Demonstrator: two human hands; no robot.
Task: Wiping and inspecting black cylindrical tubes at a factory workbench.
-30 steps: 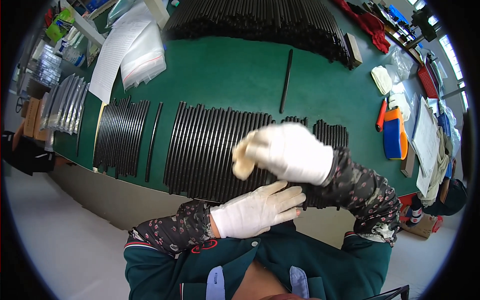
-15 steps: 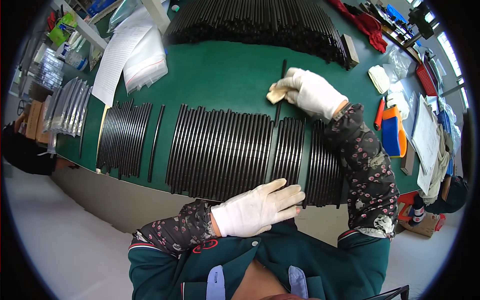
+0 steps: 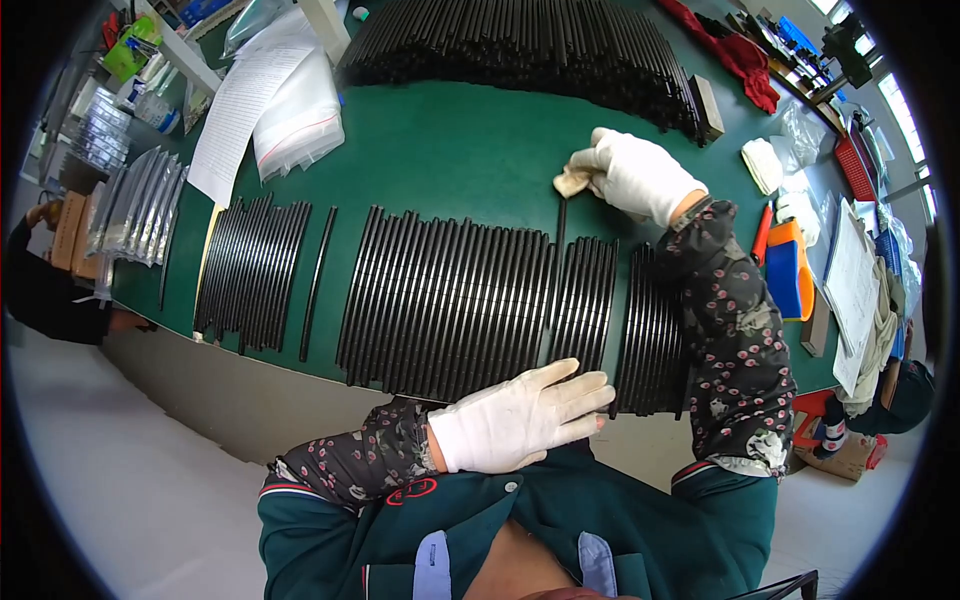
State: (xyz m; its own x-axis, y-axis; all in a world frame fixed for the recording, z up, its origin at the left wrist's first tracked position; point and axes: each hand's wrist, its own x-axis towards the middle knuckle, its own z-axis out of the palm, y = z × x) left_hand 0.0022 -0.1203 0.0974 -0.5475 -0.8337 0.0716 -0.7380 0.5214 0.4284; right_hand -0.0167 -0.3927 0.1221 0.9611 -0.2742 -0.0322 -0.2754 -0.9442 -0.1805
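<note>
My gloved right hand (image 3: pixel 645 178) is closed on a small folded cream cloth (image 3: pixel 571 183), at the far end of a single black rod (image 3: pixel 560 245). The cloth hides that rod's tip. The rod lies in the gap between a wide row of black rods (image 3: pixel 445 305) and a narrower group of rods (image 3: pixel 586 300). Another group of rods (image 3: pixel 648 330) sits under my right forearm. My gloved left hand (image 3: pixel 520 418) is flat with fingers apart, over the near ends of the rods, holding nothing.
A large pile of black rods (image 3: pixel 520 45) lies at the back of the green table, beside a wooden block (image 3: pixel 706 108). To the left are a smaller rod row (image 3: pixel 252 275), a lone rod (image 3: pixel 318 285) and clear bags (image 3: pixel 298 125). An orange-and-blue tool (image 3: pixel 788 270) lies right.
The single rod has slid toward me into the gap between the rows. My right hand with the cloth now sits at its far end. My left hand stays much the same.
</note>
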